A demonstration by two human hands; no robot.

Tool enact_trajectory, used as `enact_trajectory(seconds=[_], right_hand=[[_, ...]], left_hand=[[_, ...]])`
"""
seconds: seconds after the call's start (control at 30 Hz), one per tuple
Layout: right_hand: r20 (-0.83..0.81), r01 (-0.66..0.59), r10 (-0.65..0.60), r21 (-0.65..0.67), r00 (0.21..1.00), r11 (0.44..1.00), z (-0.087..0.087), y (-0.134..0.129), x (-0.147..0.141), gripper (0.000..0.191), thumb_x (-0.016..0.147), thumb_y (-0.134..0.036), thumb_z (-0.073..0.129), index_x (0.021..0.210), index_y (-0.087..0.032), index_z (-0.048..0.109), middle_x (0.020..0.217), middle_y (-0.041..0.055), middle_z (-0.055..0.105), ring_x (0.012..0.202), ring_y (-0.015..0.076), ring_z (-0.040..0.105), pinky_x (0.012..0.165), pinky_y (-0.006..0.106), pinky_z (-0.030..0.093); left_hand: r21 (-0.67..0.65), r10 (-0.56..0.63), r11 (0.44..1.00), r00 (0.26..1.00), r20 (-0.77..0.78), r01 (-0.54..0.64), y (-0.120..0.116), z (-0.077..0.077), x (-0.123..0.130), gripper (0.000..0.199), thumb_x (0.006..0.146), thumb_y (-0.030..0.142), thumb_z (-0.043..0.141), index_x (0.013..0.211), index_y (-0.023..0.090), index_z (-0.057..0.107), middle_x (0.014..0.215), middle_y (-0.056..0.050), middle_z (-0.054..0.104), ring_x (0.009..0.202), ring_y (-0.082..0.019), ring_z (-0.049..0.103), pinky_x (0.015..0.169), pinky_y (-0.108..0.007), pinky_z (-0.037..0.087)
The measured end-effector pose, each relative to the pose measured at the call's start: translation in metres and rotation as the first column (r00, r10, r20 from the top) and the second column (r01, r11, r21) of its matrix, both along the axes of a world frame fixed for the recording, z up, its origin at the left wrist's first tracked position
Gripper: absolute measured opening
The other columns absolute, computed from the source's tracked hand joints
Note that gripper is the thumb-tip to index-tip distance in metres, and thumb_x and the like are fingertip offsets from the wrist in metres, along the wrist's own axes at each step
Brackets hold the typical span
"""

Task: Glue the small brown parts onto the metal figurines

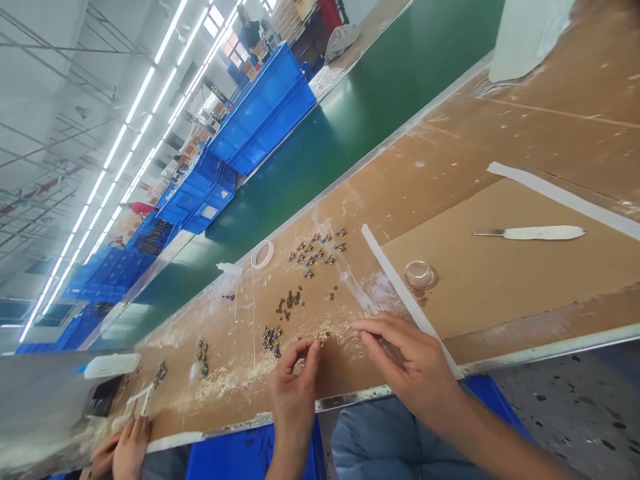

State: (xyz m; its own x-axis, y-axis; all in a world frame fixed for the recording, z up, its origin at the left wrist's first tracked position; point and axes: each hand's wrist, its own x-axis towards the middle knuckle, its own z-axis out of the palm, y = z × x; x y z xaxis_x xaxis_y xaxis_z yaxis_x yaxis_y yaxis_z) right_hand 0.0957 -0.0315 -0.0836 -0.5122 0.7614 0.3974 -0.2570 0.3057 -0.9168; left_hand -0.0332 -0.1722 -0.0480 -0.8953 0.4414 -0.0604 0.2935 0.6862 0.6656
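Brown worktop [425, 177] runs beside a green belt [280, 190]; a blue crate [220, 190] at ten bears an unreadable label [209, 212]. Left hand [295, 380] pinches a small brassy part [321, 342] at six; right hand's [415, 357] fingertips nearly meet, contents unclear.

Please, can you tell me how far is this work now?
Perhaps partway. The spread-out blue-and-gold pieces look already assembled. The left hand seems to pinch a tiny part; whether the right hand holds anything is unclear. The loose dark discs look unused, and I cannot tell if the tighter cluster is finished.
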Motion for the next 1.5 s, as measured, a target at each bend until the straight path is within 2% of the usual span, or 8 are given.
enact_trajectory(seconds=[0.23, 0.33, 0.43, 0.53, 0.7, 1.1, 1.3, 1.5], right_hand=[[0.063, -0.011, 0.008, 0.039, 0.998, 0.999, 0.001, -0.001, 0.001, 0.019, 0.093, -0.01, 0.051, 0.103, -0.019, 0.064, 0.094, 0.0013, 0.067, 0.087, 0.0091, 0.063, 0.079, 0.018, 0.05], [0.103, -0.057, 0.046, 0.115, 0.994, 0.992, -0.002, -0.003, -0.001, 0.018, 0.093, -0.008, 0.049, 0.103, -0.017, 0.062, 0.095, 0.0011, 0.066, 0.089, 0.0094, 0.061, 0.083, 0.022, 0.047], [0.21, -0.173, 0.12, 0.257, 0.97, 0.951, -0.007, -0.009, -0.005, 0.016, 0.092, -0.008, 0.048, 0.096, -0.016, 0.061, 0.096, 0.0025, 0.066, 0.099, 0.0159, 0.057, 0.09, 0.033, 0.042], [0.296, -0.236, 0.126, 0.372, 0.947, 0.898, -0.011, -0.016, -0.008, 0.013, 0.09, -0.009, 0.049, 0.092, -0.016, 0.061, 0.109, 0.0014, 0.066, 0.114, 0.0211, 0.051, 0.098, 0.041, 0.033], [0.365, -0.282, 0.11, 0.461, 0.924, 0.841, -0.013, -0.019, -0.009, 0.011, 0.088, -0.011, 0.051, 0.089, -0.015, 0.061, 0.117, 0.003, 0.064, 0.12, 0.0237, 0.049, 0.101, 0.044, 0.031], [0.456, -0.353, 0.111, 0.489, 0.883, 0.798, -0.014, -0.019, -0.011, 0.014, 0.092, -0.017, 0.049, 0.096, -0.017, 0.062, 0.128, 0.0006, 0.06, 0.125, 0.0237, 0.047, 0.103, 0.045, 0.03], [0.479, -0.398, 0.142, 0.491, 0.866, 0.775, -0.012, -0.019, -0.009, 0.012, 0.09, -0.017, 0.05, 0.092, -0.018, 0.061, 0.13, -0.0038, 0.059, 0.125, 0.0227, 0.047, 0.104, 0.045, 0.03], [0.49, -0.397, 0.136, 0.48, 0.861, 0.782, -0.01, -0.02, -0.01, 0.012, 0.089, -0.015, 0.05, 0.091, -0.018, 0.061, 0.131, -0.0015, 0.058, 0.127, 0.0248, 0.046, 0.104, 0.047, 0.03]], left_hand=[[0.012, 0.028, 1.0, 0.999, -0.027, -0.028, 0.007, -0.007, 0.005, 0.033, 0.079, 0.048, 0.067, 0.086, 0.016, 0.072, 0.081, -0.005, 0.069, 0.076, -0.015, 0.064, 0.074, -0.024, 0.048], [0.029, 0.03, 0.999, 0.999, -0.011, -0.029, 0.007, -0.006, 0.004, 0.034, 0.078, 0.048, 0.068, 0.083, 0.015, 0.071, 0.078, -0.005, 0.069, 0.073, -0.014, 0.064, 0.071, -0.023, 0.049], [0.04, 0.042, 0.998, 0.999, -0.002, -0.042, 0.005, -0.006, 0.005, 0.032, 0.078, 0.047, 0.068, 0.084, 0.015, 0.071, 0.081, -0.004, 0.07, 0.075, -0.014, 0.065, 0.072, -0.022, 0.049], [0.063, 0.055, 0.997, 0.998, -0.001, -0.055, 0.003, -0.007, 0.008, 0.028, 0.08, 0.044, 0.067, 0.086, 0.016, 0.071, 0.082, -0.003, 0.07, 0.077, -0.013, 0.065, 0.072, -0.021, 0.05], [0.137, 0.027, 0.99, 0.998, -0.05, -0.019, 0.004, -0.006, 0.012, 0.022, 0.08, 0.037, 0.068, 0.082, 0.016, 0.071, 0.077, -0.003, 0.07, 0.07, -0.011, 0.065, 0.067, -0.018, 0.052], [0.083, -0.07, 0.993, 0.977, -0.203, 0.088, 0.0, -0.01, 0.012, 0.009, 0.084, 0.024, 0.065, 0.084, 0.018, 0.072, 0.079, 0.0, 0.071, 0.07, -0.009, 0.066, 0.064, -0.015, 0.052], [0.07, -0.107, 0.99, 0.968, -0.227, 0.125, -0.001, -0.01, 0.012, 0.006, 0.085, 0.02, 0.065, 0.086, 0.019, 0.071, 0.079, 0.002, 0.07, 0.07, -0.007, 0.065, 0.065, -0.012, 0.051], [0.079, -0.09, 0.991, 0.971, -0.221, 0.11, 0.001, -0.009, 0.011, 0.006, 0.085, 0.02, 0.065, 0.087, 0.018, 0.071, 0.079, 0.002, 0.071, 0.069, -0.007, 0.066, 0.063, -0.012, 0.051]])
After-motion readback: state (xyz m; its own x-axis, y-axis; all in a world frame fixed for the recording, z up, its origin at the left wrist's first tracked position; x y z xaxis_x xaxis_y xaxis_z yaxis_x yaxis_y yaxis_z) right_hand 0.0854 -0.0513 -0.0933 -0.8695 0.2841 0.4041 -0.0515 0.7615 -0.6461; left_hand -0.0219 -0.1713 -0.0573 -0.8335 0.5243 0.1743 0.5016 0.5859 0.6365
